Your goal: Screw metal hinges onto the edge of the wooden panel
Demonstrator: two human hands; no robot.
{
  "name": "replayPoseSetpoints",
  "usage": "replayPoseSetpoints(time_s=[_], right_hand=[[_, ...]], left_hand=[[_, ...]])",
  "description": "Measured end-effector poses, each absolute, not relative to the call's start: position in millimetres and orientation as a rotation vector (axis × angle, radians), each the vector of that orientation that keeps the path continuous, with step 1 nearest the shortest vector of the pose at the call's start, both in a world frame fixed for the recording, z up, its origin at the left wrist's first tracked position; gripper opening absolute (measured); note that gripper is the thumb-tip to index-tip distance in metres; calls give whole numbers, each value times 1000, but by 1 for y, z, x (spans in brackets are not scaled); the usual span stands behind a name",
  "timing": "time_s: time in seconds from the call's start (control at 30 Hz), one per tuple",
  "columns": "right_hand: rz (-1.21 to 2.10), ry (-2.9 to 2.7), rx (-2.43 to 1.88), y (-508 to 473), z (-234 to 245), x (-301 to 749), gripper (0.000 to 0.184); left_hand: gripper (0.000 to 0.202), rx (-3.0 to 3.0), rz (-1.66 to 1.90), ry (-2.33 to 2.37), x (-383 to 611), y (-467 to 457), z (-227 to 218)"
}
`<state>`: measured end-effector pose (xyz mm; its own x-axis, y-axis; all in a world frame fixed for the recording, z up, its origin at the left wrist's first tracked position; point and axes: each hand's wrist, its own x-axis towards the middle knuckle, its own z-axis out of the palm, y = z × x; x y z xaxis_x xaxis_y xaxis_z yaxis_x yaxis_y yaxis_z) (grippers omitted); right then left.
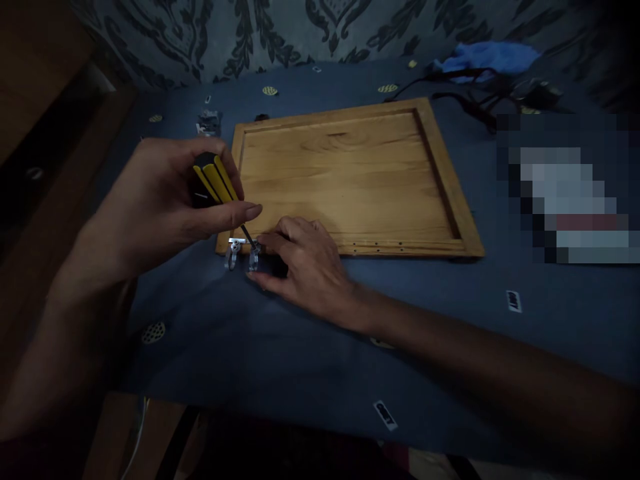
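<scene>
My left hand is closed around the yellow-and-black handle of a screwdriver. Its shaft slants down to a small silver metal hook at the front left edge of a framed wooden panel. My right hand reaches in from the right, index finger and thumb pinching about that hook. Just left of it, a second silver hook sits at the panel's edge, by the corner. Whether a screw sits under the screwdriver tip is too small to tell. Several small dark holes dot the front rail, right of my fingers.
More metal pieces lie behind my left hand on the dark blue patterned cloth. Black straps and a blue crumpled cloth lie at the back right. A blurred-out item is at the right. Patterned fabric rises behind.
</scene>
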<state>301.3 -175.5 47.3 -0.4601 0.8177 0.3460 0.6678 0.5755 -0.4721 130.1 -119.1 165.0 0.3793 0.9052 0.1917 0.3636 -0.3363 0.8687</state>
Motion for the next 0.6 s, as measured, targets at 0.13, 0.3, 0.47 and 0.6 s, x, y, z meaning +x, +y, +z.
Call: replayPoseSetpoints(time_s=[0.13,0.3,0.47,0.6], right_hand=[[362,-2256,-1195,-176,48,301,49],[357,-2249,-1184,-177,48,302,50],[341,-2245,-1181,-177,47,302,51],[323,-2244,-1180,-176,46,303,50]], left_hand=[[36,2015,1156,892,117,-119,134],[40,1971,1226,965,110,-124,116],[42,2027,1349,1055,111,-130,117],[24,2289,1297,1077,110,-135,120]])
